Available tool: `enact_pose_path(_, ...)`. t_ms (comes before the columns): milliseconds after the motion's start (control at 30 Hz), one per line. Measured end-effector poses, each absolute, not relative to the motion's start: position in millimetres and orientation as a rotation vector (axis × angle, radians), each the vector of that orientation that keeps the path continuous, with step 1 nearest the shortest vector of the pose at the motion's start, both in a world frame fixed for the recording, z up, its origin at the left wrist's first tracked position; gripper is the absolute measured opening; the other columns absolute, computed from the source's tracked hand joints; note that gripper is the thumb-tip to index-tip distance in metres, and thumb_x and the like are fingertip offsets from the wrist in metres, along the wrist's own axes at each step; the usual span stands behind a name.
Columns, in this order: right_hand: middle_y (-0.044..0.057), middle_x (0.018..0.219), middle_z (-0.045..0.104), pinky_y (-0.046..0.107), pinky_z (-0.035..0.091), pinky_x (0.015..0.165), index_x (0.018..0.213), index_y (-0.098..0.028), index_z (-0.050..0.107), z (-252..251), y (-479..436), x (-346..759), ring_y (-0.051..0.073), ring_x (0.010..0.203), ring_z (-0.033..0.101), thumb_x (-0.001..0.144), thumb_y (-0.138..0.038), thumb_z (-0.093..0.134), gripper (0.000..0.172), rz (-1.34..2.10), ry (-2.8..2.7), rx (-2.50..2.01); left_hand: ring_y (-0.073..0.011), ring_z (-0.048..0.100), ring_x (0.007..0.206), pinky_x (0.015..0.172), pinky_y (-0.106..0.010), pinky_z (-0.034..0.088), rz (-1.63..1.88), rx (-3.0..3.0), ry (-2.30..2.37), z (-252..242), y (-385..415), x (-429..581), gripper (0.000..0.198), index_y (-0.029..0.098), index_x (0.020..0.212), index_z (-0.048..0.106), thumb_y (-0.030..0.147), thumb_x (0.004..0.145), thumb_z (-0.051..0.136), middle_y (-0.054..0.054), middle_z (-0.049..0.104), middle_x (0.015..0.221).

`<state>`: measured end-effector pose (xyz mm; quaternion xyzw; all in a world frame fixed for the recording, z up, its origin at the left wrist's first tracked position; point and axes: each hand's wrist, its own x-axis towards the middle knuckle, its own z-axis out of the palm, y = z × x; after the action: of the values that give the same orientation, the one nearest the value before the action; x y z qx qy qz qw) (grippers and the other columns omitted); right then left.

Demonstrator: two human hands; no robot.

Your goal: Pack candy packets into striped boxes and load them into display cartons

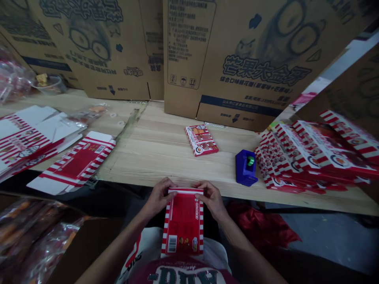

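Observation:
Between my two hands is a red box with red-and-white striped edges and a barcode at its near end. My left hand pinches its far left corner, thumb on top. At the far right corner my right hand grips it the same way. The box lies against my body at the table's front edge. Beyond it on the table, a small striped box with food pictures lies flat. To the right stands a blue tape dispenser with a green core.
Striped boxes are piled at the right. Flattened cartons and a stack of white-and-red cartons lie left. Big brown cardboard boxes line the back. Wrapped snacks fill a carton at lower left. A clear bowl sits at far left.

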<state>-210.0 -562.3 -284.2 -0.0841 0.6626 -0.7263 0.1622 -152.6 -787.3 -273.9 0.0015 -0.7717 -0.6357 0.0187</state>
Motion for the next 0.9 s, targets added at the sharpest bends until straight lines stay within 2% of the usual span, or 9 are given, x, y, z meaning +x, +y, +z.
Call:
enact_pose_path(67, 0.004, 0.093, 0.068, 0.031, 0.048, 0.079, 0.071, -0.020, 0.063, -282, -559, -213, 0.020, 0.089, 0.063, 0.072, -0.038, 0.076, 0.022, -1.977, 1.959, -0.351, -0.0183, 0.058, 0.084, 0.074, -0.030, 0.046, -1.882, -0.023, -2.451, -271, -790, -152, 0.022, 0.017, 0.073, 0.066, 0.037, 0.083, 0.063, -0.006, 0.060, 0.087)
enact_pose_path(133, 0.004, 0.087, 0.069, 0.030, 0.048, 0.075, 0.068, -0.020, 0.062, -278, -558, -218, 0.019, 0.082, 0.062, 0.078, -0.039, 0.070, 0.023, -1.890, 2.012, -0.406, -0.0176, 0.059, 0.079, 0.073, -0.029, 0.046, -1.871, 0.000, -2.473, -267, -793, -153, 0.022, 0.017, 0.072, 0.068, 0.035, 0.083, 0.062, -0.006, 0.063, 0.083)
enact_pose_path(267, 0.001, 0.073, 0.068, 0.026, 0.046, 0.063, 0.072, -0.019, 0.066, -266, -561, -232, 0.016, 0.068, 0.060, 0.070, -0.034, 0.075, 0.018, -1.751, 2.039, -0.441, -0.0153, 0.058, 0.063, 0.062, -0.027, 0.044, -2.075, 0.134, -2.452, -258, -802, -163, 0.017, 0.016, 0.072, 0.072, 0.033, 0.071, 0.072, -0.003, 0.065, 0.067)
enact_pose_path(400, -0.001, 0.060, 0.063, 0.024, 0.041, 0.053, 0.068, -0.018, 0.067, -252, -568, -249, 0.013, 0.055, 0.054, 0.069, -0.034, 0.075, 0.018, -1.684, 1.987, -0.457, -0.0161, 0.060, 0.058, 0.059, -0.027, 0.045, -2.456, 0.238, -2.343, -242, -810, -179, 0.023, 0.015, 0.070, 0.072, 0.037, 0.065, 0.077, -0.004, 0.069, 0.064)
enact_pose_path(500, -0.002, 0.057, 0.061, 0.023, 0.040, 0.052, 0.063, -0.018, 0.065, -245, -570, -252, 0.012, 0.053, 0.052, 0.070, -0.034, 0.073, 0.019, -1.681, 1.981, -0.471, -0.0149, 0.059, 0.056, 0.058, -0.026, 0.045, -2.497, 0.190, -2.363, -233, -813, -183, 0.023, 0.015, 0.063, 0.070, 0.036, 0.063, 0.079, -0.004, 0.068, 0.060)
enact_pose_path(633, 0.001, 0.068, 0.066, 0.027, 0.046, 0.060, 0.069, -0.019, 0.067, -244, -565, -241, 0.016, 0.063, 0.059, 0.077, -0.035, 0.069, 0.018, -1.703, 2.043, -0.567, -0.0157, 0.061, 0.062, 0.060, -0.026, 0.047, -2.414, 0.068, -2.395, -236, -812, -175, 0.026, 0.015, 0.069, 0.070, 0.040, 0.069, 0.076, -0.005, 0.068, 0.069)
enact_pose_path(800, 0.004, 0.084, 0.070, 0.032, 0.049, 0.079, 0.075, -0.021, 0.069, -256, -565, -210, 0.020, 0.084, 0.064, 0.083, -0.026, 0.064, 0.011, -1.835, 2.262, -0.610, -0.0243, 0.065, 0.093, 0.081, -0.034, 0.052, -2.407, 0.151, -2.184, -260, -796, -159, 0.027, 0.017, 0.077, 0.068, 0.042, 0.069, 0.076, -0.010, 0.070, 0.103)
enact_pose_path(900, 0.005, 0.096, 0.072, 0.034, 0.051, 0.084, 0.088, -0.023, 0.072, -263, -560, -197, 0.021, 0.093, 0.065, 0.083, -0.028, 0.064, 0.011, -1.883, 2.214, -0.483, -0.0230, 0.066, 0.088, 0.080, -0.034, 0.052, -2.426, 0.326, -2.100, -274, -783, -151, 0.028, 0.017, 0.085, 0.070, 0.042, 0.073, 0.073, -0.009, 0.072, 0.097)
